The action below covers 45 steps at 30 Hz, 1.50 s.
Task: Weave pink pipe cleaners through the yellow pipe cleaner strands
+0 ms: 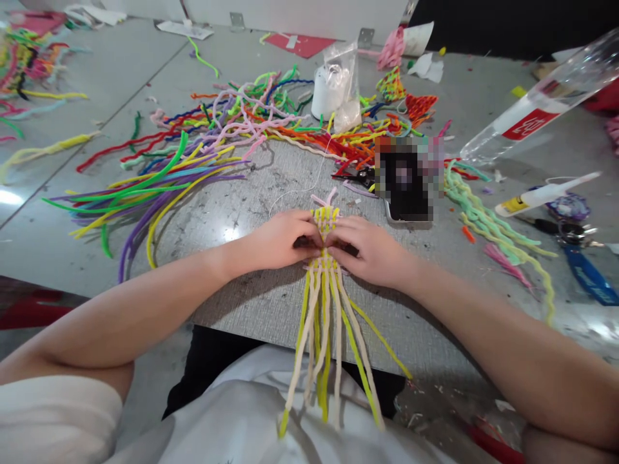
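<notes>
- Loose yellow and cream strands (323, 335) trail over the tabletop's (271, 180) near edge toward your lap.
- Your left hand (280, 240) and right hand (370, 250) meet just beyond, fingertips pinched closed on the woven strip (325, 221).
- The strip looks light, fuzzy and bendable; grip the woven edge, not the floppy tails.
- A colourful pipe-cleaner pile (232, 122) lies toward the far edge.

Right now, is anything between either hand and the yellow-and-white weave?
Nothing visible. The left hand and right hand pinch the weave from either side. The phone lies beyond the right hand, apart from it, and the loose stems lie farther back on the left.
</notes>
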Each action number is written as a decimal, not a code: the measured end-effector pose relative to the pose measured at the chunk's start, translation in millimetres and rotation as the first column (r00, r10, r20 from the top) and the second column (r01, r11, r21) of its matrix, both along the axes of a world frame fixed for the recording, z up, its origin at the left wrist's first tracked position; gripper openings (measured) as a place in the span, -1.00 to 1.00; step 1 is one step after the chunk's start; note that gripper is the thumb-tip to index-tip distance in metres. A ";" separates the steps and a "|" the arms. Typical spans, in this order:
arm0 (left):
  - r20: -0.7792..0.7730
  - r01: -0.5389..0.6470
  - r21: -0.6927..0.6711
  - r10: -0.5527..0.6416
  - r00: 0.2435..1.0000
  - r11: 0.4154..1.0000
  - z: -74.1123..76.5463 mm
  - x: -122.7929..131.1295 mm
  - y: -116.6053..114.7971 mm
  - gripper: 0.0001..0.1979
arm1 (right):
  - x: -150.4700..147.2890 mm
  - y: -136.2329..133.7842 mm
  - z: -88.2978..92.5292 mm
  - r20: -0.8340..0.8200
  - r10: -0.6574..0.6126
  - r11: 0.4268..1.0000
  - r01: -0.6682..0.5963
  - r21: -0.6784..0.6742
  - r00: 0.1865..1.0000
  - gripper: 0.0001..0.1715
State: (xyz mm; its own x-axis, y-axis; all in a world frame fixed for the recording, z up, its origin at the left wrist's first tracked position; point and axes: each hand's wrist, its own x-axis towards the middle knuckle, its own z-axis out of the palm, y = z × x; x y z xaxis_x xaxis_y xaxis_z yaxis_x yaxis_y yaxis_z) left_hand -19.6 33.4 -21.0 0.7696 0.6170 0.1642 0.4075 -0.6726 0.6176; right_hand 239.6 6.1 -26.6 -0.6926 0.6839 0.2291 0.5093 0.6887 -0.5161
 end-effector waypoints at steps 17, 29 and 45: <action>-0.049 -0.105 0.180 0.116 0.992 0.978 0.7 -9.3 17.1 -0.81 | 5.4 14.1 -19.9 -0.118 -0.139 0.955 0.164 0.246 0.983 -0.91; -0.046 -0.108 0.182 0.118 0.992 0.977 -0.5 -7.7 14.6 -0.86 | 9.0 16.7 -19.4 -0.283 -0.286 0.946 0.316 0.068 0.916 -0.90; -0.126 -0.133 0.174 0.156 0.980 0.976 -1.4 2.1 5.3 -0.69 | 12.0 14.4 -14.2 -0.234 -0.203 0.977 0.214 0.021 0.951 -0.91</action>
